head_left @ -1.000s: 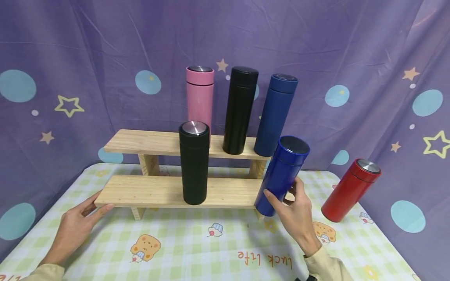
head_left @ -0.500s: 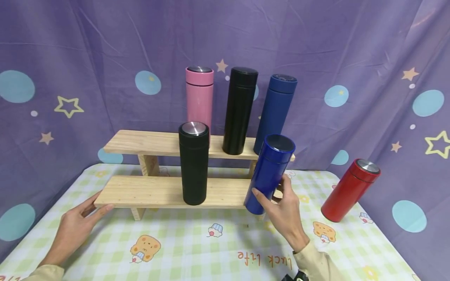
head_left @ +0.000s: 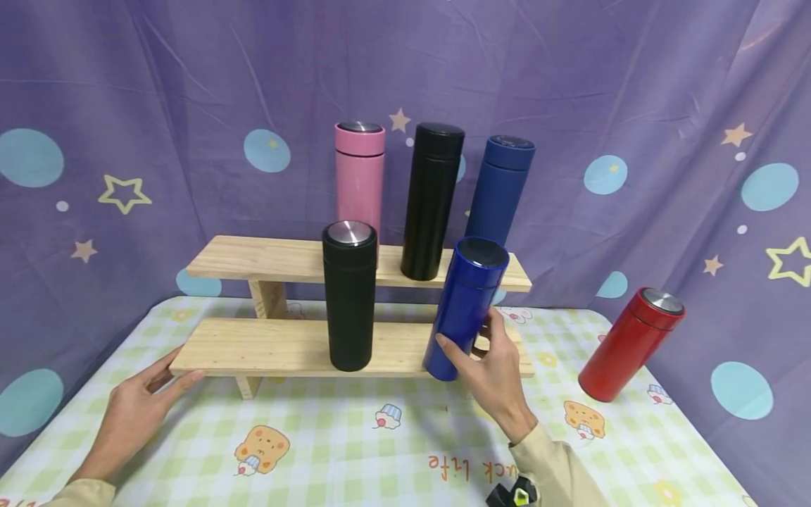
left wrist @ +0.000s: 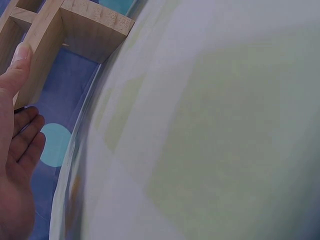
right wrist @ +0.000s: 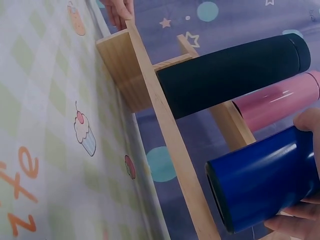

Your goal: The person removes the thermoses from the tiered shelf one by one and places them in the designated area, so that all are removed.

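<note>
My right hand (head_left: 491, 373) grips a glossy blue thermos (head_left: 461, 317) around its lower half, thumb in front and fingers behind. The thermos leans slightly right at the right part of the wooden shelf's lower board (head_left: 266, 345). In the right wrist view its base (right wrist: 220, 195) hangs close to the board's front edge; I cannot tell whether they touch. My left hand (head_left: 139, 401) holds the left end of that board, thumb on top, as the left wrist view also shows. A matte black thermos (head_left: 350, 303) with a steel lid stands mid-board.
On the upper board (head_left: 266, 257) stand a pink thermos (head_left: 360, 183), a black thermos (head_left: 433, 204) and a navy thermos (head_left: 500, 183), its lower part hidden. A red thermos (head_left: 627, 348) stands right of the shelf on the checkered tablecloth (head_left: 329, 451). A purple curtain (head_left: 190, 70) hangs behind.
My right hand has carried the glossy blue thermos leftward, from the lower board's right end toward the black thermos, slightly up. The left hand and the other thermoses have stayed put.
</note>
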The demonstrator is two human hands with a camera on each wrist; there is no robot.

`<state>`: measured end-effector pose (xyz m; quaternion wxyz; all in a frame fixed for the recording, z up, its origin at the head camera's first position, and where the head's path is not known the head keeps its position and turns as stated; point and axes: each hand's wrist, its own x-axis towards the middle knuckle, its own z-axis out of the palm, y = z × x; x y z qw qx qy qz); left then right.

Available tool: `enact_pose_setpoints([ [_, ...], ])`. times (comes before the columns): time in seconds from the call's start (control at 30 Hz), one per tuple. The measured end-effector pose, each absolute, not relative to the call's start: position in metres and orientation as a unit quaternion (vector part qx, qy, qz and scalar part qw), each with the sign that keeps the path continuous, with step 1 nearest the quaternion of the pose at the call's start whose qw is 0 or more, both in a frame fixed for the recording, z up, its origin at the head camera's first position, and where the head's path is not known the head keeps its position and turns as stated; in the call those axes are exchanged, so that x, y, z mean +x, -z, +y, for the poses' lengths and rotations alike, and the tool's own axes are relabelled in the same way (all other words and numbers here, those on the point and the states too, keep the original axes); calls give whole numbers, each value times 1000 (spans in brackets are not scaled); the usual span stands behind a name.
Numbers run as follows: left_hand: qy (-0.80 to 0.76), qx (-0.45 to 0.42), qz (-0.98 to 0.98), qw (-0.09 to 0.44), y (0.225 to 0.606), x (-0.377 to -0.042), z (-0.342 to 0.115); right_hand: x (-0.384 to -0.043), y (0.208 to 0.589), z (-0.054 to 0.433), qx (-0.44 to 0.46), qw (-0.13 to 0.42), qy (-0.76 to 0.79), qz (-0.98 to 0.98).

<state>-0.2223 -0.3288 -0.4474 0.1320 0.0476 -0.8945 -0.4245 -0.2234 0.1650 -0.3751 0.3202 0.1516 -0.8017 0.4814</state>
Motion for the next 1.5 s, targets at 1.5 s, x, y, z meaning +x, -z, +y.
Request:
enact_pose_setpoints([
  [1.5, 422, 48, -898, 111, 445, -223, -331, -249, 380, 138, 159, 288, -477, -815],
])
